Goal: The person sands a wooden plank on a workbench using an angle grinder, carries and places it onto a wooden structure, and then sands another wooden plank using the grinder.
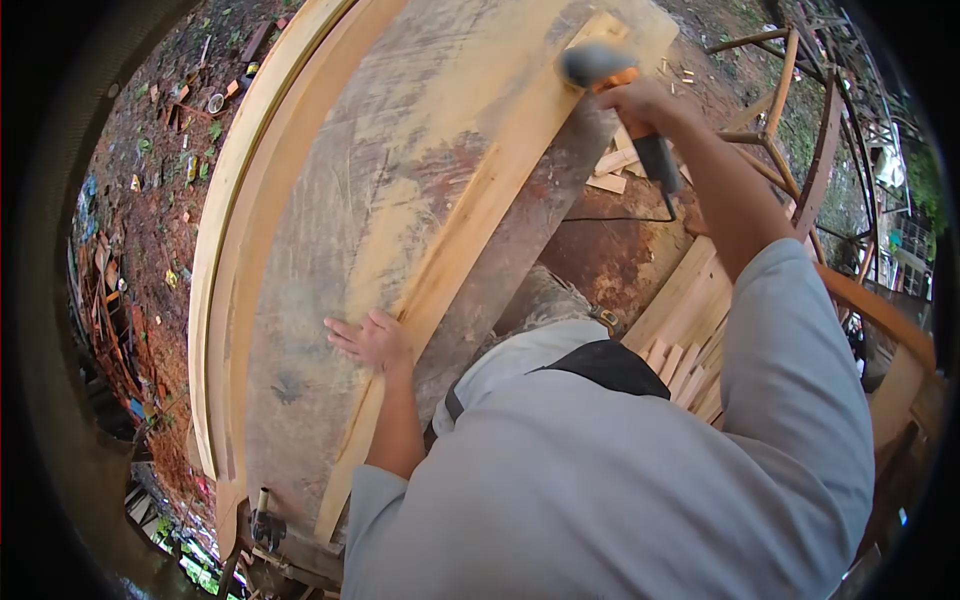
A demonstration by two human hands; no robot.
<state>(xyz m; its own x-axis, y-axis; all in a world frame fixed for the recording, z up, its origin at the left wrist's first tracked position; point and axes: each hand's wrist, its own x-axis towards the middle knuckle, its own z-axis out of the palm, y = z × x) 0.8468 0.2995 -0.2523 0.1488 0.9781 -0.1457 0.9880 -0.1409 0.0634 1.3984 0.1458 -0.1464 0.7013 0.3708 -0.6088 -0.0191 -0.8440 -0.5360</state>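
A long pale wooden plank [470, 245] lies slantwise across a worn, dust-covered work table [330, 230]. My right hand [640, 100] is wrapped round an orange and black corded angle grinder [652, 155]. Its round, dark head [597, 65] rests at the plank's far end and looks blurred; the disc underneath is hidden. Nearer to me, my left hand [372, 342] lies on the plank's left edge, with its fingers stretched out over the table.
Two long curved boards [240, 230] line the table's left edge. A metal clamp [265, 520] sits at the near left corner. Stacked wood strips [690, 330] lie right of my body, with the power cord [620, 219] beyond them. Wooden frames [780, 90] stand at far right.
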